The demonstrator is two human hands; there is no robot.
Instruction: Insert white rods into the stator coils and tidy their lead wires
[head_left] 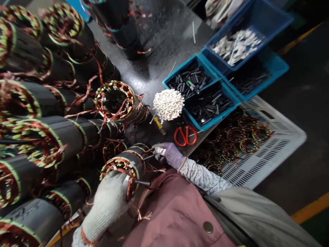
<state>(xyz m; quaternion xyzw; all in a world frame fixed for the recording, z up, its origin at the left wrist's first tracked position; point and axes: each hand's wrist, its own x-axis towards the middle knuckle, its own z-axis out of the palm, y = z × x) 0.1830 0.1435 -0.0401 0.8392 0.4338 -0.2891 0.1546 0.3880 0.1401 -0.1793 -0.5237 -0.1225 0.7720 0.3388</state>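
Observation:
A motor stator with copper windings and green slot liners stands tilted in front of me. My left hand, in a white knit glove, is closed on its near rim, fingertips partly hidden by the windings. A short black sleeve sticks out beside those fingers. At the stator's far right side, my right hand, in a purple and white glove, pinches a thin dark strand that runs toward the stator; its exact kind is unclear. Loose copper lead ends hang below.
More stators crowd the left side. Beyond my right hand are red-handled scissors, a yellow-handled screwdriver and a bundle of white sleeves. Blue bins hold black sleeves and white pieces. A grey crate holds small wound parts.

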